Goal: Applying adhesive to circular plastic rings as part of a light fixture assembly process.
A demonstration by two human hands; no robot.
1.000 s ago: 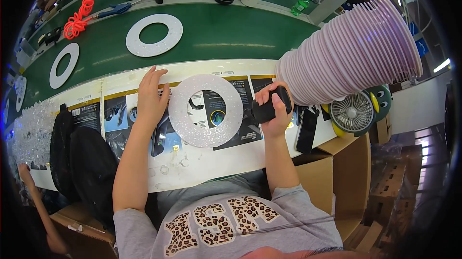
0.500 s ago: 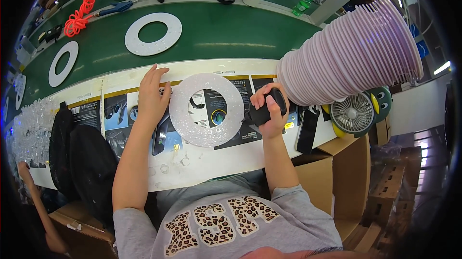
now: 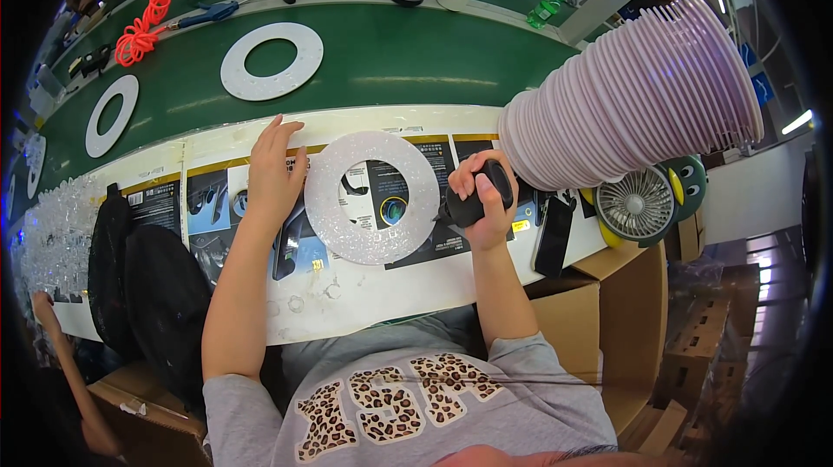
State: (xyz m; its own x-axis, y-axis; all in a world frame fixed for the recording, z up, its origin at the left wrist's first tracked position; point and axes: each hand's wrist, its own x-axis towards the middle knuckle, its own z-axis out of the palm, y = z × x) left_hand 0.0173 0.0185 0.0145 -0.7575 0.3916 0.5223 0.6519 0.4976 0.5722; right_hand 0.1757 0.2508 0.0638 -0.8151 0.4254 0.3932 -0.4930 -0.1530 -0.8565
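We steady white ring [image 3: 371,198] with left hand [image 3: 273,176], spread flat at ring's left edge; right hand [image 3: 482,198] fisted round black tool [image 3: 473,202] at ring's right edge. Best keep ring pinned, tool square.

Three white rings [image 3: 371,198], one fan [image 3: 636,205]

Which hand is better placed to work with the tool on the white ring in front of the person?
The right hand, probably. It already grips the black tool, whose tip sits at the right edge of the white ring. The left hand lies flat at the ring's left edge, steadying it.
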